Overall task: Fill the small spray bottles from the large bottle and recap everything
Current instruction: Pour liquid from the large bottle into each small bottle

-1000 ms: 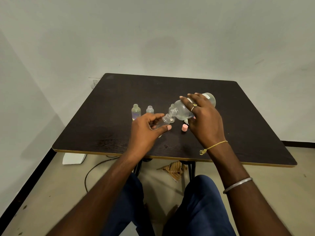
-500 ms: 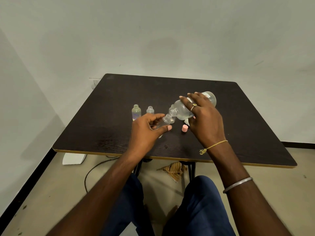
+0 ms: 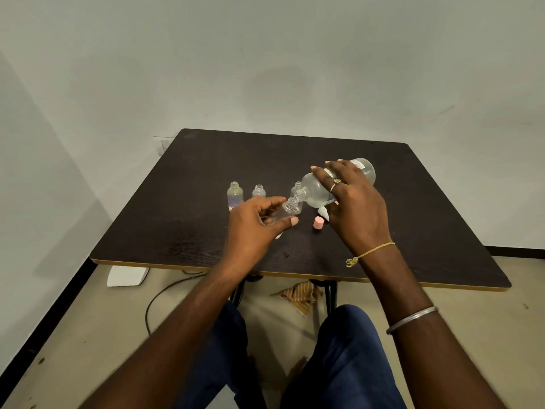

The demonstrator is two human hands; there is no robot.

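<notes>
Right hand (image 3: 355,209) grips the large clear bottle (image 3: 320,187), tipped neck-down. Left hand (image 3: 253,228) holds a small clear spray bottle (image 3: 287,209), tilted, mouths touching. Beyond the left hand, two uncapped small bottles (image 3: 235,196) stand upright. Between the hands: a pink cap (image 3: 319,223) on the dark wood-grain table (image 3: 427,231).

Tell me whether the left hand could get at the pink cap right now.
Probably not yet. The left hand is closed around a small bottle being filled from the large bottle. The pink cap lies uncovered on the table just beside it, so only the grip stands in the way.
</notes>
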